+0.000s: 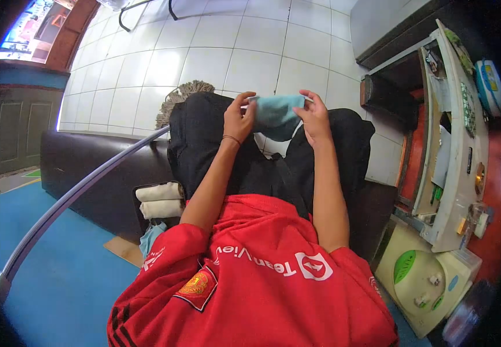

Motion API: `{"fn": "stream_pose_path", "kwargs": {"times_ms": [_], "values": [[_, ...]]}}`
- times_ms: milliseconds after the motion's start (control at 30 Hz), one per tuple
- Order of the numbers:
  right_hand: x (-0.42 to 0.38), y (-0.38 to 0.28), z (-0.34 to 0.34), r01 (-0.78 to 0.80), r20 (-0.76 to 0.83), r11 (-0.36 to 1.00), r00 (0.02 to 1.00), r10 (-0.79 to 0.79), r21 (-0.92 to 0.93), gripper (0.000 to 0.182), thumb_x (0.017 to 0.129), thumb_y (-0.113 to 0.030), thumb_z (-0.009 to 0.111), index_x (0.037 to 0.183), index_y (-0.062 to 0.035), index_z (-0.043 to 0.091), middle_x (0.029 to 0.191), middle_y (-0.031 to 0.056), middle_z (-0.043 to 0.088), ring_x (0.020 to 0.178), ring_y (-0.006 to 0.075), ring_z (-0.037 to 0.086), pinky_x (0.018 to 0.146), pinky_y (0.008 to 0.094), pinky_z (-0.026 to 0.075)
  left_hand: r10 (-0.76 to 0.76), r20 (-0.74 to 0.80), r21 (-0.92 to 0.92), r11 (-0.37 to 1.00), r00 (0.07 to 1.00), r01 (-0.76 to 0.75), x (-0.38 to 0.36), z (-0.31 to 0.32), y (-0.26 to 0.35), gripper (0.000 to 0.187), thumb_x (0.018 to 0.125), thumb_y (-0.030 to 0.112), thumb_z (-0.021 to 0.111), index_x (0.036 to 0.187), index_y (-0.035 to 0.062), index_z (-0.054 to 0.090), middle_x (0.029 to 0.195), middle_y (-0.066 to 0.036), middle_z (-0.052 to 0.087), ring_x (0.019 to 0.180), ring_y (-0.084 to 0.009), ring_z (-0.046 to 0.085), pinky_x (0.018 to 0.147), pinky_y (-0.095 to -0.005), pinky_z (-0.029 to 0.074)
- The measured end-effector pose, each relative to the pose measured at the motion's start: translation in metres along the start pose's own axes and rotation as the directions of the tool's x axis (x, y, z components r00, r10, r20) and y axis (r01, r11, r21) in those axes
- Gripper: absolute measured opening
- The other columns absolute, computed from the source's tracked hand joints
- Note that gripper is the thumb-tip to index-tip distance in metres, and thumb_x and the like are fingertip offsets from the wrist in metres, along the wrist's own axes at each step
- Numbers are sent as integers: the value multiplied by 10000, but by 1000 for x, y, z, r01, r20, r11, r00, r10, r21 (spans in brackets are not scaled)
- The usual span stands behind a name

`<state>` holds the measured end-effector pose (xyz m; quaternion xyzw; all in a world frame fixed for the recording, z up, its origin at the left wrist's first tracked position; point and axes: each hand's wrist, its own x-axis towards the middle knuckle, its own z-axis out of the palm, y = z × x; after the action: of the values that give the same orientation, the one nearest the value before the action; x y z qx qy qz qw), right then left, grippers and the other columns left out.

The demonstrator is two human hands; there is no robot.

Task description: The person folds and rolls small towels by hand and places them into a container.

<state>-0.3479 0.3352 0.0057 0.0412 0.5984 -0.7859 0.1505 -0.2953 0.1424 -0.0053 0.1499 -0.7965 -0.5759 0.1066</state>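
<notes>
A light blue cloth point(277, 115), which looks like a face mask, is stretched between my two hands above my black-trousered knees. My left hand point(240, 117) pinches its left end between thumb and fingers. At its right end, my right hand point(314, 117) grips the top corner with thumb and forefinger. The cloth's lower part sags in a curve between my knees. Beside my left hip, a dark tray point(141, 214) holds rolled cream cloths point(161, 200), and another light blue cloth point(151, 237) lies at its lower edge.
I sit on a dark bench point(100, 173). A mop point(187, 92) with a grey handle point(88, 188) slants across the left side. At the right stand an open cabinet point(453, 139) and a cream appliance point(421, 277). White tiles point(210, 63) cover the floor ahead.
</notes>
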Motion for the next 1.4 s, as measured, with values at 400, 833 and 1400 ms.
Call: {"fn": "stream_pose_path", "kwargs": {"times_ms": [400,833,1400], "values": [[4,7,-14,-240,-58,970,970,237,-42,252,787,4,654,1030,-6,590,880,75,627,781,140,581,735,270,460,-331,283,-497,752,900,433,2,-8,-11,397,800,94,703,1164,23,561,958,-132,656,800,-138,606,607,-239,466],[-6,2,-6,-120,67,964,988,140,-237,489,705,47,707,1164,-3,544,959,119,631,913,171,603,762,283,495,-291,189,-598,724,938,345,4,-7,-11,368,820,98,681,1168,52,567,961,-98,658,784,-108,583,607,-221,441],[1,6,-9,-11,-122,975,992,-16,-221,360,734,49,665,1083,18,585,1079,125,581,1013,208,589,810,303,487,-233,-34,-426,883,972,197,2,-2,-11,420,762,28,681,1161,10,551,1114,-125,572,838,-153,604,718,-267,497]]}}
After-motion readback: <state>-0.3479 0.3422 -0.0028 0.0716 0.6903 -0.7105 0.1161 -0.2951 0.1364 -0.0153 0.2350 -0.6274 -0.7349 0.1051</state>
